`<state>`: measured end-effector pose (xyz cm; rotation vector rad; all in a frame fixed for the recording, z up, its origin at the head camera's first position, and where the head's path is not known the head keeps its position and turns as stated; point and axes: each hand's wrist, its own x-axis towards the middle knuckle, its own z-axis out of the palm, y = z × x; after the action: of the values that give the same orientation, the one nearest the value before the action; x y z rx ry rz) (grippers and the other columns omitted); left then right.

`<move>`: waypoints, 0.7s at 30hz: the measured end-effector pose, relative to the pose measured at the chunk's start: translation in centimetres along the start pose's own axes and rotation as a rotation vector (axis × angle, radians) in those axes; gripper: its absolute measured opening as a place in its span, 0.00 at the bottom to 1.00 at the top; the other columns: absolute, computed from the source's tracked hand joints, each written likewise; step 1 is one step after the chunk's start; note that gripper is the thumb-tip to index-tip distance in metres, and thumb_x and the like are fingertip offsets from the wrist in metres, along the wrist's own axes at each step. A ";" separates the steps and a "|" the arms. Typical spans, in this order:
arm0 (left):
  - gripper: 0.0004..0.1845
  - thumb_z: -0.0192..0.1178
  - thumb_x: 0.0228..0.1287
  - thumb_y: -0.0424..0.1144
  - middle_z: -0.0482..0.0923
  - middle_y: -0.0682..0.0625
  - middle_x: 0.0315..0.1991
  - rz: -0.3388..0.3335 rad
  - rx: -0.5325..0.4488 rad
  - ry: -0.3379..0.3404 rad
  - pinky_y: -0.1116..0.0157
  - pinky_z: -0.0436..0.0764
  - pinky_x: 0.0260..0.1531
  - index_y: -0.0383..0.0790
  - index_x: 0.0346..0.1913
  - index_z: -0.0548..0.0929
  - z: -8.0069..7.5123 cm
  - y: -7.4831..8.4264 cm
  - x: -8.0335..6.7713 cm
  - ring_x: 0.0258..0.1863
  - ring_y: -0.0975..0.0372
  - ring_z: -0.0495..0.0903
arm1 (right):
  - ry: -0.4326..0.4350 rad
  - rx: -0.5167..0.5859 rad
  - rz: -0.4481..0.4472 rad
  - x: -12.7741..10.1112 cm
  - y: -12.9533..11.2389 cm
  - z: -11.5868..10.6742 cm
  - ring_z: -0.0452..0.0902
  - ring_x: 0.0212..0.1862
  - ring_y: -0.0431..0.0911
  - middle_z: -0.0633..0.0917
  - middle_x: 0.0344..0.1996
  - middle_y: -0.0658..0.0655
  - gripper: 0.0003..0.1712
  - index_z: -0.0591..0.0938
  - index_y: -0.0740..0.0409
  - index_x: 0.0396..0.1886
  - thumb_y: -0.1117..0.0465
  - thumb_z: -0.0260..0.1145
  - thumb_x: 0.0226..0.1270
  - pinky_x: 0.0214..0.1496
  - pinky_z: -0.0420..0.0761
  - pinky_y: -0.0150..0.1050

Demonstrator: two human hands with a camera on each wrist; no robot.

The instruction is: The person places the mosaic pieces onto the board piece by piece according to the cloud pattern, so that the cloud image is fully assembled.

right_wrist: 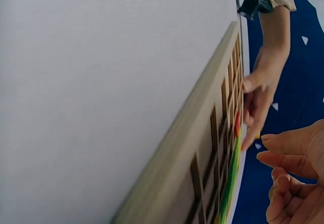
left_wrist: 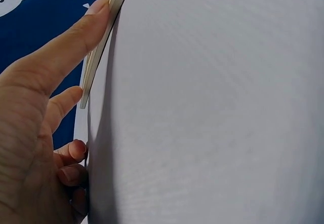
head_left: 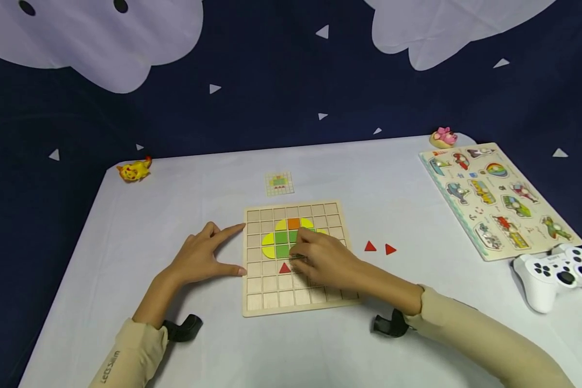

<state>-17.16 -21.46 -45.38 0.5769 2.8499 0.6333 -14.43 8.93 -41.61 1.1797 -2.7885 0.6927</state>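
A wooden grid board (head_left: 267, 302) lies on the table, bearing yellow curved pieces (head_left: 269, 251), green squares (head_left: 282, 251), an orange square (head_left: 294, 223) and a red triangle (head_left: 284, 268). At the board's left edge my left hand (head_left: 199, 258) has thumb and index finger spread, their tips touching the edge. Over the middle of the board is my right hand (head_left: 327, 261), fingers bent and thumb close to the index finger. In the right wrist view those fingertips (right_wrist: 266, 155) are near each other above the board; I cannot tell whether they hold a small piece.
Two red triangles (head_left: 370, 246) lie right of the board. Behind it is a small pattern card (head_left: 279, 184). A picture puzzle board (head_left: 501, 199) and a white game controller (head_left: 558, 275) are at the right. Toy figures (head_left: 134, 170) stand at the back corners.
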 end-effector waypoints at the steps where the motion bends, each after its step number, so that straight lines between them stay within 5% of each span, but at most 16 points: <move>1: 0.53 0.71 0.39 0.72 0.65 0.50 0.37 -0.002 0.001 -0.001 0.61 0.58 0.36 0.59 0.73 0.68 0.0 0.0 0.0 0.31 0.59 0.64 | 0.008 -0.005 0.008 -0.3 0.2 -0.3 0.70 0.30 0.37 0.75 0.32 0.48 0.07 0.89 0.58 0.39 0.62 0.71 0.63 0.35 0.73 0.30; 21: 0.54 0.71 0.39 0.72 0.65 0.50 0.37 -0.024 -0.003 -0.009 0.60 0.59 0.36 0.60 0.73 0.67 -0.2 0.3 -0.1 0.32 0.59 0.64 | 0.098 -0.208 0.222 -8.8 7.4 -4.1 0.65 0.28 0.39 0.74 0.30 0.51 0.08 0.88 0.61 0.34 0.67 0.76 0.53 0.31 0.69 0.35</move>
<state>-17.04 -21.29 -45.11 0.5435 2.8420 0.6298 -13.82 21.13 -42.55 0.7879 -2.8497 0.4424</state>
